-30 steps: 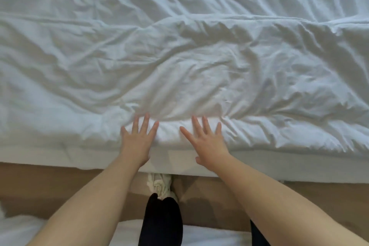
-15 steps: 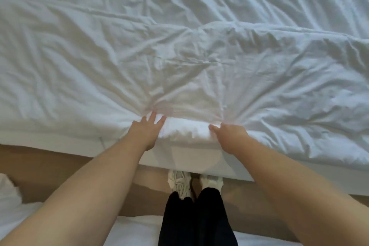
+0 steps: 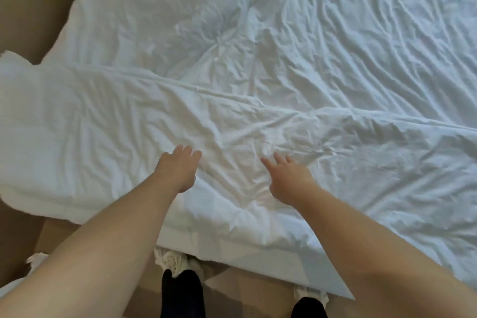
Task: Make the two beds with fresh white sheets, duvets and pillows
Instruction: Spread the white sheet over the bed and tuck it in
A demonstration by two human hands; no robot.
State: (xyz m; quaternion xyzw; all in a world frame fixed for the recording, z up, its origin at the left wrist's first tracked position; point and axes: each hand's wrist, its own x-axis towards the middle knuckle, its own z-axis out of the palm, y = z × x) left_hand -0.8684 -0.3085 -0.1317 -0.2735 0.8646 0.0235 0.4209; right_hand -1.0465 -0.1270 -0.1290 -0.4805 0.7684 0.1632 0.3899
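Two bare hands lie on one white duvet [image 3: 374,162], both flat with fingers straight and slightly spread, gripping nothing. The left hand [image 3: 178,170] presses palm-down on the creased cloth; the right hand [image 3: 289,179] rests beside it, close but not touching, with its fingers pointing away from the person. Two bare forearms reach in from the bottom corners.

The duvet covers the one bed in view, heavily wrinkled. One long fold line [image 3: 232,97] crosses it from left to right, just beyond the fingertips. The duvet's left corner [image 3: 18,111] hangs past the bed over the brown floor [image 3: 31,8]. Below the hands its near edge drapes over the smooth white side of the bed [image 3: 271,266].

Under that edge stand two pale shoes – one [image 3: 173,261] between the forearms, one [image 3: 309,292] further right – each above a dark trouser leg. A bit of white cloth [image 3: 36,259] shows at lower left; what it belongs to I cannot tell.
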